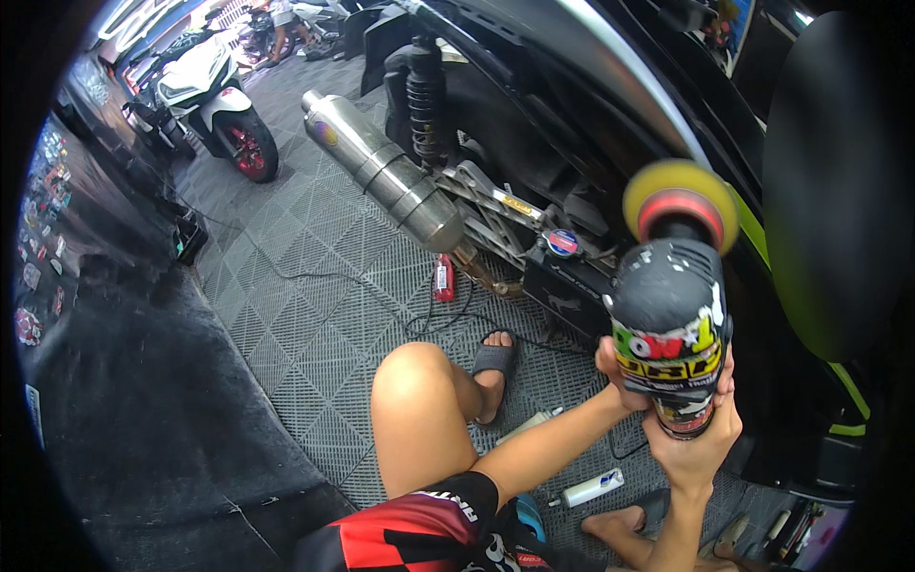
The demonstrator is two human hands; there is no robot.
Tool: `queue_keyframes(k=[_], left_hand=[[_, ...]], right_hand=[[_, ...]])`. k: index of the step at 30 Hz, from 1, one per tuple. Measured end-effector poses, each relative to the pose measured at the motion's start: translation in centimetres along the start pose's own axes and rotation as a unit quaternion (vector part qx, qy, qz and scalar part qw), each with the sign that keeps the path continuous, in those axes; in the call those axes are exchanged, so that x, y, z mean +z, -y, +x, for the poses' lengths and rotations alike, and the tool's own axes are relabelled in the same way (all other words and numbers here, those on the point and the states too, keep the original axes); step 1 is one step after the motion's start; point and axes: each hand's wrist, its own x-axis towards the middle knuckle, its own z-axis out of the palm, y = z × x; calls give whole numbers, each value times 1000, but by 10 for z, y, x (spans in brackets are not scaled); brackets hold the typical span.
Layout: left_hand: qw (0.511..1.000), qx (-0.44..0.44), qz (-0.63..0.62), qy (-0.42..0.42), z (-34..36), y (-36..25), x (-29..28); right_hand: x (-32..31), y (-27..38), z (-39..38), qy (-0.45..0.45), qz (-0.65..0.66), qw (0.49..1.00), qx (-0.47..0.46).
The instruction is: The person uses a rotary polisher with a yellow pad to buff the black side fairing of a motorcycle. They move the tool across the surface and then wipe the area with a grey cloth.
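A black, sticker-covered polisher (pixel 667 286) with a round yellow pad (pixel 672 183) is held up against or close beside the dark bodywork (pixel 801 238) of a scooter. My left hand (pixel 621 377) grips the left side of the tool. Lower down, my right hand (pixel 694 439) is wrapped round its handle. The pad's edge looks blurred; whether it touches the panel I cannot tell. To the left of the tool are the scooter's steel exhaust (pixel 376 167), black shock absorber (pixel 427 105) and silver bracket (pixel 486 210).
A red bottle (pixel 443 278), white tubes (pixel 591 488) and a cable (pixel 315 275) lie on grey floor tiles (pixel 286 362) around my legs. A black mat or cover (pixel 133 410) spans the left. A white scooter (pixel 205 91) and another person's leg (pixel 281 38) are farther back.
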Motion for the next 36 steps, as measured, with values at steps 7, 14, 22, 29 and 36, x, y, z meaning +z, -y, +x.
queue_keyframes(k=[7, 14, 22, 29, 36], left_hand=[[998, -51, -23, -10, -19, 45, -12], [989, -121, -85, 19, -43, 80, -35], [983, -122, 135, -25, -25, 73, 43], [993, -20, 115, -19, -24, 69, 89], [990, -81, 100, -61, -26, 81, 101]], right_hand=[[-31, -55, -49, 14, -2, 999, 51], [-43, -92, -83, -25, 59, 989, 135], [-34, -123, -140, -46, 244, 933, 259], [-66, -126, -111, 64, 194, 958, 202], [-78, -117, -125, -2, 188, 954, 235]])
